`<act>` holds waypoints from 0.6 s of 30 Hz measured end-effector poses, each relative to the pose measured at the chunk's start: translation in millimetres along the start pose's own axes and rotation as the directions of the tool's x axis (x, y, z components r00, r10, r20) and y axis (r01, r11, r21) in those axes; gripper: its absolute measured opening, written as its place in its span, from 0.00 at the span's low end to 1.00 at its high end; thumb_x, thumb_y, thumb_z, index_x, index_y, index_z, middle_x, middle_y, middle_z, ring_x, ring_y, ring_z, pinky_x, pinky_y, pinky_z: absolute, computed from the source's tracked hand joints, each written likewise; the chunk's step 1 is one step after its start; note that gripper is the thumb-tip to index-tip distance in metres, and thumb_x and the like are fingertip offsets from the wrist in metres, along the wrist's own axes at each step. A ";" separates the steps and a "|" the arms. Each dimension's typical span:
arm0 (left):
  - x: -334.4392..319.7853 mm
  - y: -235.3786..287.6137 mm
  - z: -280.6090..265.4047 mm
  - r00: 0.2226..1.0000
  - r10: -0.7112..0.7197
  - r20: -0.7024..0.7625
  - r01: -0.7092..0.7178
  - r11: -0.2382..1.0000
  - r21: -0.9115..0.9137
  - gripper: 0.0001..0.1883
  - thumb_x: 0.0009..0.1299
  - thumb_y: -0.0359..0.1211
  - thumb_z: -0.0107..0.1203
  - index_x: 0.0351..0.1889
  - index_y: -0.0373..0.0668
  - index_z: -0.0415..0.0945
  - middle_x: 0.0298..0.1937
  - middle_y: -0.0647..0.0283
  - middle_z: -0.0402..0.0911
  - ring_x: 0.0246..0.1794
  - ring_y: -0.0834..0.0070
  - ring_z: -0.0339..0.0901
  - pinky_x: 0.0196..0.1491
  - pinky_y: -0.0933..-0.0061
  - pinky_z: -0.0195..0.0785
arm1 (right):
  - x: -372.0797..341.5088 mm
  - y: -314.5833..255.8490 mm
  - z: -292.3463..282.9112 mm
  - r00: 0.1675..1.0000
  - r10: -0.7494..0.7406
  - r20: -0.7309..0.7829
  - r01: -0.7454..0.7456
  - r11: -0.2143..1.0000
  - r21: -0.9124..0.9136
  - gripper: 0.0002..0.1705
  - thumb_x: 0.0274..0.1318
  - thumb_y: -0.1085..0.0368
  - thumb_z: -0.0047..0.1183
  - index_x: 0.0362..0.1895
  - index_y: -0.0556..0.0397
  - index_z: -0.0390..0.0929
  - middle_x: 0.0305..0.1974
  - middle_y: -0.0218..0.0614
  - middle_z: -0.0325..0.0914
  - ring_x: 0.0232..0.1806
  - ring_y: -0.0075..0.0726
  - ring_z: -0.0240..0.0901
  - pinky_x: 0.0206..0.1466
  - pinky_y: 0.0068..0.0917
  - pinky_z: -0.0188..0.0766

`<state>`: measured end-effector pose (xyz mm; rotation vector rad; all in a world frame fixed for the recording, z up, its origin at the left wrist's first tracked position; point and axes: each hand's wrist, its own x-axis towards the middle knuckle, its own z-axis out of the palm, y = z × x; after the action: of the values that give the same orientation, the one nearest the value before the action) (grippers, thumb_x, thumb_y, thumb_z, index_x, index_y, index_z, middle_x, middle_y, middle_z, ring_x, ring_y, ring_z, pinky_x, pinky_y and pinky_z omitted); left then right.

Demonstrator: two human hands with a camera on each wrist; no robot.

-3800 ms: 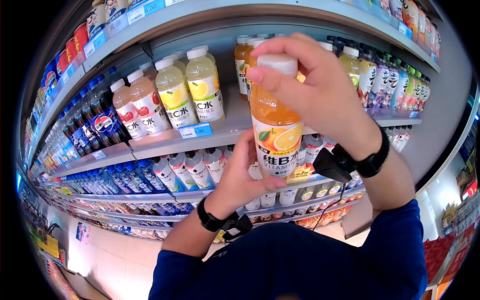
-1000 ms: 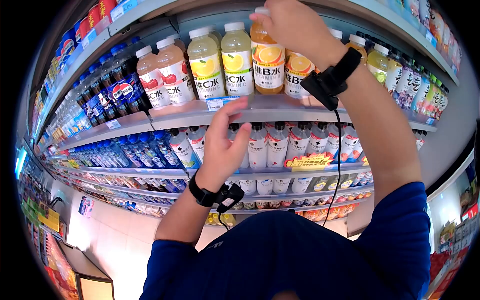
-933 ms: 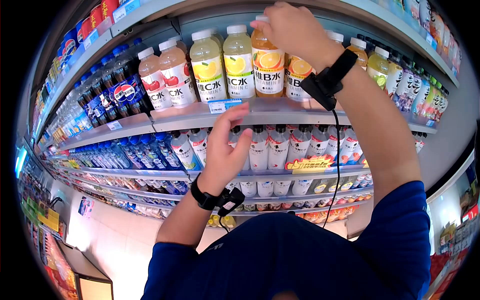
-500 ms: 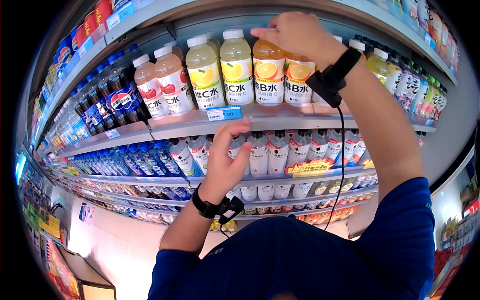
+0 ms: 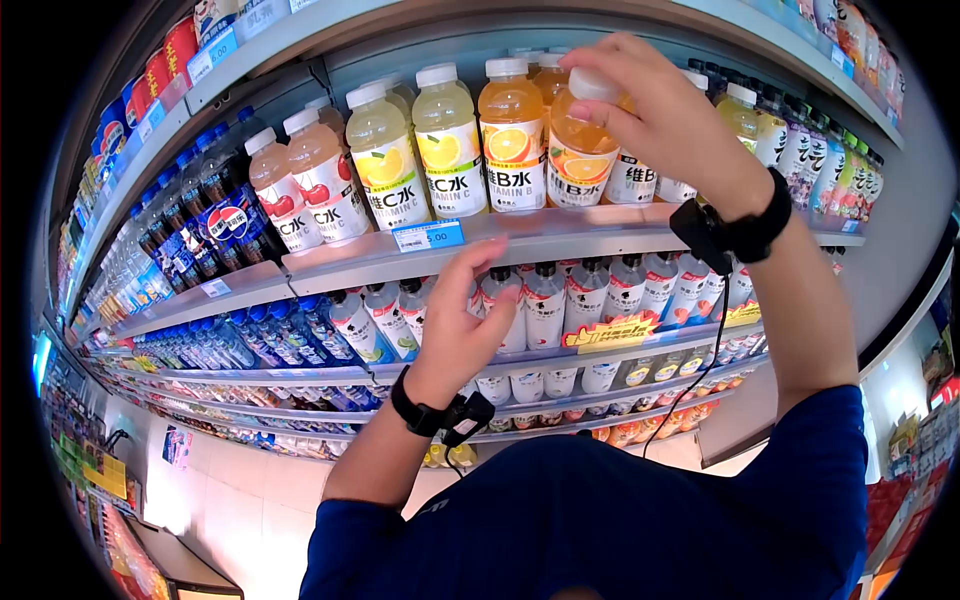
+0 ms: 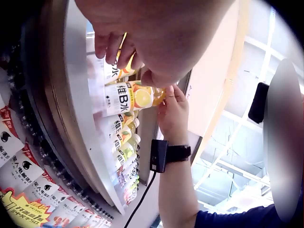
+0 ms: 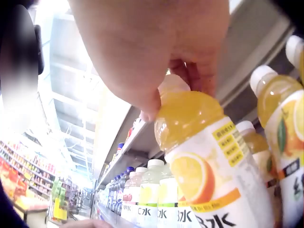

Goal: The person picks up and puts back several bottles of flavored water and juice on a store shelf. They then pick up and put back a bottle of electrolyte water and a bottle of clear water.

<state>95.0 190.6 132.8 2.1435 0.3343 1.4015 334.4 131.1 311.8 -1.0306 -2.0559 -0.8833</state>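
Note:
My right hand (image 5: 665,125) holds an orange-drink bottle (image 5: 582,165) by its white cap and neck, thumb on one side and fingers on the other. In the head view this bottle leans and stands forward of its neighbours; the right wrist view shows its orange-slice label (image 7: 209,166) up close. Just left of it, another orange-drink bottle (image 5: 512,140) stands upright at the shelf's front, beside the yellow lemon bottles (image 5: 448,150). My left hand (image 5: 465,325) is held in front of the shelf edge below, fingers loosely spread and nothing in them.
A price tag (image 5: 428,235) sits on the shelf's front edge (image 5: 560,238). Pink cherry bottles (image 5: 325,180) and dark cola bottles (image 5: 225,215) stand to the left. White-labelled bottles (image 5: 545,305) line the shelf below. A cable (image 5: 690,385) hangs from the right wrist camera.
Earlier both hands held an orange-drink bottle before the shelf. The right hand set it beside the lemon bottles, let go, moved right and took hold of the neighbouring one, now tilted forward.

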 end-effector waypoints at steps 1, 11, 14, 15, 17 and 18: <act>5.2 1.5 3.5 0.998 0.056 -0.022 -0.056 0.998 0.015 0.25 0.63 0.25 0.61 0.60 0.36 0.69 0.62 0.51 0.74 0.64 0.60 0.71 0.65 0.65 0.63 | -0.7 -5.4 -6.6 1.000 0.001 -0.001 -0.001 1.000 -0.002 0.20 0.60 0.64 0.58 0.55 0.55 0.74 0.47 0.41 0.73 0.51 0.43 0.72 0.53 0.32 0.68; 30.4 25.2 31.6 0.926 0.016 0.376 0.307 0.548 -0.779 0.55 0.58 0.41 0.73 0.76 0.40 0.45 0.74 0.54 0.60 0.72 0.62 0.61 0.73 0.59 0.51 | -47.3 -53.4 -28.2 0.870 0.444 0.216 -0.470 0.612 0.636 0.20 0.64 0.64 0.58 0.58 0.53 0.75 0.49 0.29 0.76 0.50 0.20 0.73 0.51 0.20 0.73; 7.9 25.0 50.9 0.896 -0.037 0.443 0.343 0.691 -0.636 0.49 0.59 0.37 0.73 0.73 0.40 0.50 0.69 0.56 0.65 0.68 0.65 0.66 0.69 0.62 0.58 | -75.7 -70.6 -0.2 0.893 0.405 0.196 -0.445 0.736 0.509 0.20 0.60 0.61 0.61 0.54 0.53 0.76 0.45 0.33 0.74 0.45 0.26 0.72 0.47 0.23 0.73; -0.1 24.8 56.3 0.892 -0.112 0.438 0.338 0.808 -0.482 0.47 0.59 0.35 0.73 0.71 0.40 0.52 0.67 0.56 0.68 0.67 0.66 0.68 0.67 0.63 0.61 | -82.0 -73.4 5.2 0.887 0.416 0.199 -0.456 0.729 0.511 0.20 0.60 0.61 0.61 0.54 0.53 0.76 0.45 0.33 0.74 0.45 0.26 0.72 0.47 0.23 0.73; -9.8 14.8 67.5 0.885 -0.200 0.420 0.371 0.848 -0.379 0.44 0.57 0.31 0.74 0.68 0.38 0.56 0.63 0.57 0.70 0.63 0.67 0.72 0.64 0.66 0.66 | -91.5 -76.7 12.9 0.900 0.425 0.097 -0.429 0.825 0.367 0.20 0.58 0.59 0.63 0.51 0.55 0.77 0.41 0.37 0.72 0.42 0.35 0.72 0.44 0.29 0.72; -14.4 10.5 72.3 0.908 -0.243 0.341 0.347 0.892 -0.289 0.43 0.57 0.30 0.73 0.67 0.37 0.57 0.63 0.56 0.71 0.63 0.68 0.72 0.64 0.66 0.67 | -95.2 -74.8 16.8 0.896 0.441 0.053 -0.432 0.838 0.334 0.22 0.54 0.56 0.65 0.49 0.55 0.77 0.39 0.40 0.71 0.41 0.42 0.71 0.43 0.33 0.70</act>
<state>153.1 152.6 105.9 1.8780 0.2653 0.8726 311.4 72.4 207.1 -1.2140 -1.7570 -0.2902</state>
